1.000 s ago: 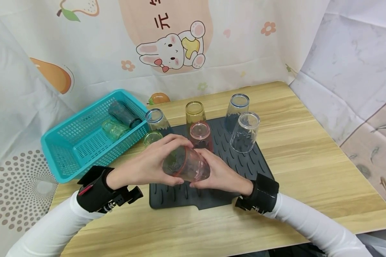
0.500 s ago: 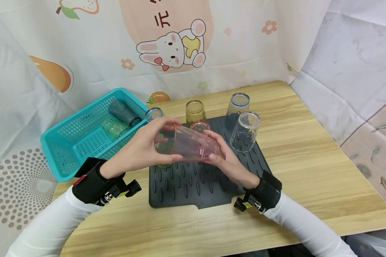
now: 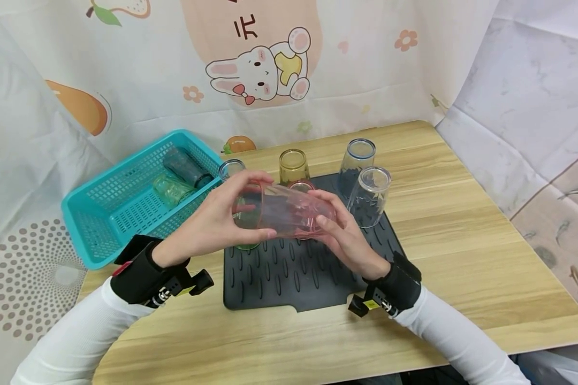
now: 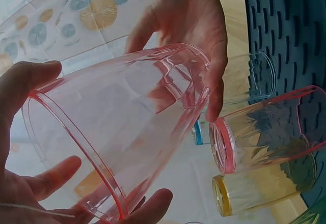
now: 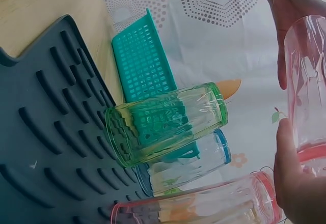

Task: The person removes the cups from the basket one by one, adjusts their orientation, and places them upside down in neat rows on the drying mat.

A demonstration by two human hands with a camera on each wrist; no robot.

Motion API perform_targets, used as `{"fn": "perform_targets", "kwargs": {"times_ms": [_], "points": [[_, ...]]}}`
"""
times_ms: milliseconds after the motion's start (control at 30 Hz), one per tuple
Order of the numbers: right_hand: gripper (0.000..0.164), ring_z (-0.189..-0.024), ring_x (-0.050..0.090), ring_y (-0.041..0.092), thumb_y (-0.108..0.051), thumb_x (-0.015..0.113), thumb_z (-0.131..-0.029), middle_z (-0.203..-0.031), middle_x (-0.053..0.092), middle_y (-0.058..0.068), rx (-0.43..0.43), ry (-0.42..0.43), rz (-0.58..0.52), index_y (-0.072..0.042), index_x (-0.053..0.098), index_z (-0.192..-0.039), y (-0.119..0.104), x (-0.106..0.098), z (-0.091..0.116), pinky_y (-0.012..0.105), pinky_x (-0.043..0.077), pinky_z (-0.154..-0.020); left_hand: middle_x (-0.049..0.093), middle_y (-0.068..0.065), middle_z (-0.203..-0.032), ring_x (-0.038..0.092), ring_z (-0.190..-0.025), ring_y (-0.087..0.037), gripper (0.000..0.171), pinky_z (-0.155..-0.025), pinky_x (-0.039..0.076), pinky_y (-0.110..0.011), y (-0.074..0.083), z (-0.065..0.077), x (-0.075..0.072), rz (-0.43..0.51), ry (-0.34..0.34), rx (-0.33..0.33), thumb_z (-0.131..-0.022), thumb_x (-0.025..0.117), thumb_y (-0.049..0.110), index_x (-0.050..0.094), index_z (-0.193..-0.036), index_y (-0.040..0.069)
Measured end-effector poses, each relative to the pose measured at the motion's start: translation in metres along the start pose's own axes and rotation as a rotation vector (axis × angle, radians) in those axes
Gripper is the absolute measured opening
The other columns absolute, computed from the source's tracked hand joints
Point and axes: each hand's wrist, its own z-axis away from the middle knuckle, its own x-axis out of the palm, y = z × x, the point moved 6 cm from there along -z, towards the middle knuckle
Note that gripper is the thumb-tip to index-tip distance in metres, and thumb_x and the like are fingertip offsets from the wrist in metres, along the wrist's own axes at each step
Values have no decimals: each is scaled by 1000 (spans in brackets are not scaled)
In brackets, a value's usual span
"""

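Note:
Above the black ridged mat point(image 3: 289, 289), a clear pink drinking glass point(image 3: 289, 211) is held nearly sideways between both hands, its rim to the left. My left hand point(image 3: 212, 227) grips the rim end, thumb on the near side and fingers round the far side. At the base, my right hand point(image 3: 351, 240) holds the glass with thumb and fingers. In the left wrist view the glass point(image 4: 117, 117) fills the middle. Upside down on the mat stand a second pink glass point(image 4: 254, 132), a yellow glass point(image 3: 294, 166) and a green glass point(image 5: 168, 122), partly hidden in the head view.
A turquoise basket point(image 3: 90, 230) at the left holds a dark blue glass point(image 3: 187, 166) and a green glass point(image 3: 170, 190) lying down. Blue-rimmed glasses stand at the mat's back left point(image 3: 231, 168) and back right point(image 3: 358, 160). A clear glass point(image 3: 369, 198) stands at right.
The pink glass has been raised and swung from pointing towards me to lying sideways, then shifted slightly right. My right hand has moved round its base; the standing glasses have stayed put.

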Motion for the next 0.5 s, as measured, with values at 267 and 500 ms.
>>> {"fn": "perform_targets", "kwargs": {"times_ms": [267,500], "points": [[49,-121,49,28,-22,62,-97,-141,35,17,-82,12,19,-16,41,-141,-12,-4,0,43,51,-92,49,-5,-131,51,-116,-21,77,-83,53,-43,5,0,0,-69,3,56,-74,86,17,43,-138,9],[46,-114,53,26,-10,61,-96,-136,41,17,-173,39,133,-11,46,-139,-33,-14,5,36,53,-88,42,-9,-142,43,-125,-20,82,-101,44,-44,6,2,0,-91,31,92,-79,82,14,36,-145,7]]}}
